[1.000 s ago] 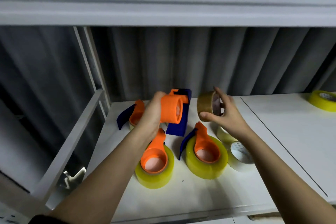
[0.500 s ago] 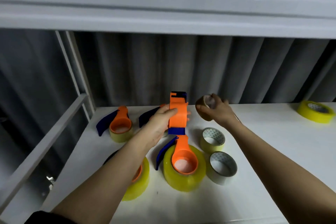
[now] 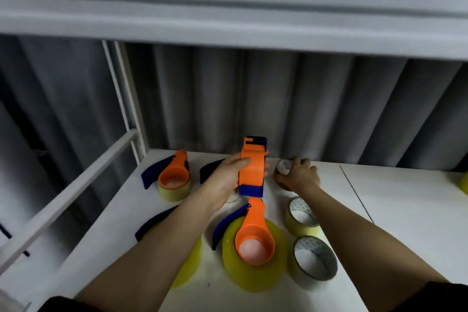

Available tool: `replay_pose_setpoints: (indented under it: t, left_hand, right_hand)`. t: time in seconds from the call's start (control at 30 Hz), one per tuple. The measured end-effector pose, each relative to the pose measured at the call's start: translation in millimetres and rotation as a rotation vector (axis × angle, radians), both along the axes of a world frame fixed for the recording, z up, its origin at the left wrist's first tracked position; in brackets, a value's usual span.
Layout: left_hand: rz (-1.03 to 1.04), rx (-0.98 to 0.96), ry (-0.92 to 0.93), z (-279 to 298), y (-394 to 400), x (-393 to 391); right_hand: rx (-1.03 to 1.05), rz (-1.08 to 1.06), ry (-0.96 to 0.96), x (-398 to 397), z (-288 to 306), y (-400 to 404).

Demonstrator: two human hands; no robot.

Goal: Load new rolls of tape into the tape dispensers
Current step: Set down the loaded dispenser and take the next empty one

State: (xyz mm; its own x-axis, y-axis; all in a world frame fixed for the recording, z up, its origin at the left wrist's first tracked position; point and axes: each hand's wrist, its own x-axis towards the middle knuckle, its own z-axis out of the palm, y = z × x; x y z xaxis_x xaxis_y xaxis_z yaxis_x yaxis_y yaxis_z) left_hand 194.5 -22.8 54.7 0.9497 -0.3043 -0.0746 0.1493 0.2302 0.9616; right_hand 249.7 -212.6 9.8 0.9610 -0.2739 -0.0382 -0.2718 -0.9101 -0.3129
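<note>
Head view: dispenser and roll held above the shelf

An orange-and-blue tape dispenser (image 3: 252, 168) is gripped upright by the left hand (image 3: 225, 180). Just beside it, a brown tape roll (image 3: 282, 168) is clasped by the right hand (image 3: 300, 176), over the white shelf (image 3: 405, 210). Two loose rolls (image 3: 301, 219) lie nearby.

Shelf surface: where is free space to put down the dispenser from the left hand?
Bare white shelf lies right of the seam, and beside the two loose rolls. It is crowded between the loaded dispensers, under both arms.
</note>
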Motion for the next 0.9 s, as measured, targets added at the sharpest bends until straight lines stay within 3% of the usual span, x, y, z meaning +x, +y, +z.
replay_pose_setpoints:
  t: [0.5, 0.67, 0.77, 0.83, 0.9]
  left_hand:
    - [-0.011, 0.012, 0.005, -3.1, 10.6, 1.0]
    - [0.074, 0.038, 0.069, -1.6, 18.0, -0.7]
    - [0.082, 0.051, 0.084, -0.8, 27.3, -0.7]
    - [0.082, 0.067, 0.060, 4.1, 35.2, -2.9]
    - [0.069, 0.118, 0.015, 10.0, 43.9, -5.8]
  right_hand:
    - [0.011, -0.062, 0.151, 1.8, -24.6, 2.6]
    - [0.042, -0.041, 0.159, -0.8, -24.1, 2.0]
    - [0.054, -0.044, -0.107, -7.3, -9.7, 7.9]
    - [0.260, 0.016, -0.372, -10.5, 4.0, 18.3]
    - [0.535, 0.124, -0.502, -20.6, 23.1, 38.3]
